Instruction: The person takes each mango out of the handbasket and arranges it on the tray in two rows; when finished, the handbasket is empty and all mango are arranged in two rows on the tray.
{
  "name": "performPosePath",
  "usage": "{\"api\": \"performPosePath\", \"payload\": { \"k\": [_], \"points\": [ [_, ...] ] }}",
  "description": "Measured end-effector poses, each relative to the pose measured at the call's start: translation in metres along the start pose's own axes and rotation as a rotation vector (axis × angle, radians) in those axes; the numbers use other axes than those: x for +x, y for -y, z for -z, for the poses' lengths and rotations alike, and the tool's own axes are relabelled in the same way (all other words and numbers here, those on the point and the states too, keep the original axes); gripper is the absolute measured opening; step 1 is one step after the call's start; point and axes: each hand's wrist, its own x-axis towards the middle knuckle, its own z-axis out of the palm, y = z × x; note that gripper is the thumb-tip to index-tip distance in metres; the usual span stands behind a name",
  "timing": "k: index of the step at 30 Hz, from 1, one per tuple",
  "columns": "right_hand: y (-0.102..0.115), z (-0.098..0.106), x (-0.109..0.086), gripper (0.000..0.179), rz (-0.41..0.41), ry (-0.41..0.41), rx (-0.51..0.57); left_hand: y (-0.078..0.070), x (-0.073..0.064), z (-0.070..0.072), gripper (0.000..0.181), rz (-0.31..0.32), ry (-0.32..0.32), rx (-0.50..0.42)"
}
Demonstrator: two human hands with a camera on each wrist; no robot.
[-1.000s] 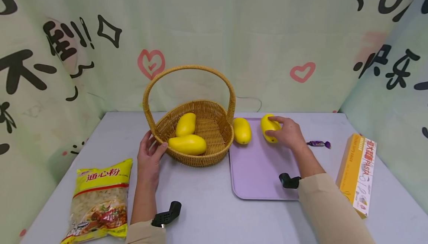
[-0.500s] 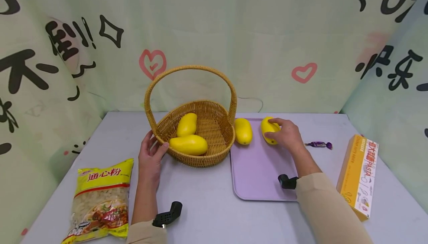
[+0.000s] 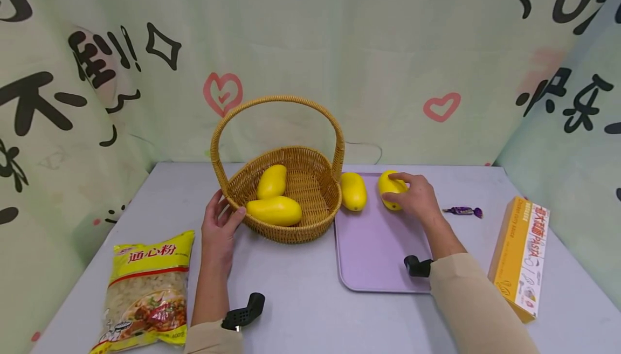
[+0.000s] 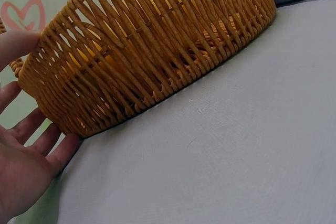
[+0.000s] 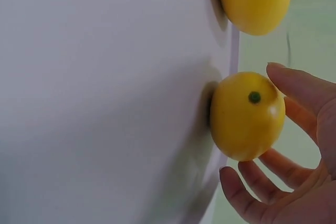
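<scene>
While one yellow fruit (image 3: 387, 184) lies on the far part of the purple tray (image 3: 378, 257), the right hand (image 3: 416, 196) has its grip bent around it, thumb at its left and fingers across its far side; second yellow fruit (image 3: 353, 192) rests just to the left. Farther left stands the wicker basket (image 3: 291, 234) with two more yellow fruits (image 3: 274, 211) inside, and the left hand (image 3: 218, 230) holds its left side in a loose, wide grip. Along the tabletop (image 3: 301, 311) lie a wrapped sweet (image 3: 463, 210) and a pasta box (image 3: 519, 257) at right, and a plastic bag (image 3: 145, 289) at near left.

A printed pale-green curtain (image 3: 378, 41) backs the whitish table (image 3: 291, 295).
</scene>
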Motion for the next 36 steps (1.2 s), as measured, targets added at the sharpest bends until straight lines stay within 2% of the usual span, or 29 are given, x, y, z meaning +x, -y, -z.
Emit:
{"api": "performPosePath", "payload": {
  "k": [7, 13, 16, 24, 30, 36],
  "points": [
    [0.006, 0.004, -0.004, 0.060, 0.015, -0.050, -0.006, 0.000, 0.001, 0.001, 0.075, -0.005, -0.004, -0.006],
    [0.016, 0.011, -0.011, 0.052, 0.111, -0.153, 0.014, 0.000, 0.001, 0.003, 0.075, -0.010, -0.010, 0.000],
    [0.027, 0.014, -0.016, 0.050, 0.165, -0.171, 0.023, 0.000, 0.001, 0.004, 0.074, -0.016, -0.011, -0.002],
    [0.056, 0.023, -0.030, 0.050, 0.267, -0.094, 0.086, 0.001, 0.000, 0.005, 0.075, -0.010, -0.001, -0.019],
    [0.076, 0.028, -0.040, 0.047, 0.320, 0.014, 0.160, 0.002, 0.000, 0.004, 0.074, -0.006, 0.004, -0.025],
    [0.096, 0.028, -0.049, 0.044, 0.379, 0.127, 0.175, 0.000, 0.000, 0.001, 0.075, -0.015, 0.014, -0.033]
  ]
}}
